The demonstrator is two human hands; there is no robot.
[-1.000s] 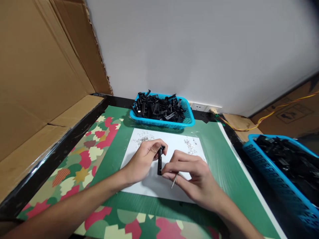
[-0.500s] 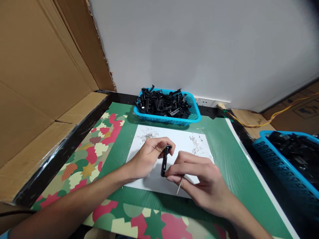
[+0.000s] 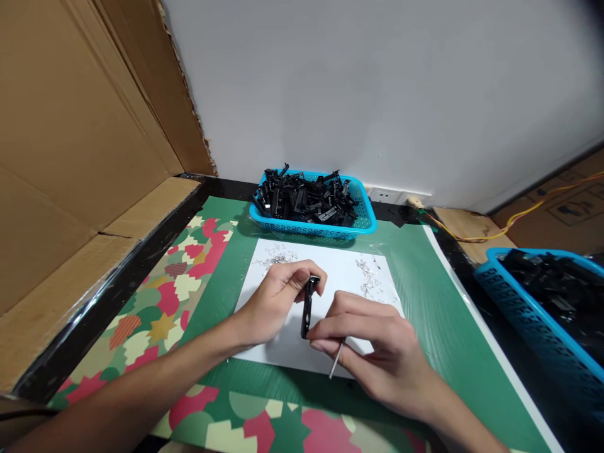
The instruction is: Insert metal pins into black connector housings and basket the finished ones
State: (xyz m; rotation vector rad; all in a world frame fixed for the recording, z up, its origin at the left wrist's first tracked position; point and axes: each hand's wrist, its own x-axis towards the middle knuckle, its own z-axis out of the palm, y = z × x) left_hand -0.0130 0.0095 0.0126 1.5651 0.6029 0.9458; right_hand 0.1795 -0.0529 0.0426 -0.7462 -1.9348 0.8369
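A narrow black plastic part [image 3: 307, 313] is held nearly upright over a white sheet [image 3: 268, 349]. My left hand [image 3: 268, 305] grips its upper end between thumb and fingers. From the right, my right hand [image 3: 377, 343] has its thumb and index fingertips pinched at the part's lower end. A thin metal rod [image 3: 336, 360] sticks out below those fingers, held in the same hand. Whether a small piece sits between the fingertips is hidden. Small bent wire pieces [image 3: 279, 258] lie heaped at the sheet's back left, with more wire pieces [image 3: 369, 280] at the back right.
Behind the sheet stands a blue basket [image 3: 306, 228] piled with black plastic parts. A second blue basket [image 3: 533, 314] of black parts is at the right. Cardboard [image 3: 85, 138] walls the left side. A socket strip [image 3: 389, 195] with yellow cables lies along the wall.
The view has shifted slightly, moving the scene a little left. Both hands keep their hold, and the rod's lower end has swung slightly down and left.
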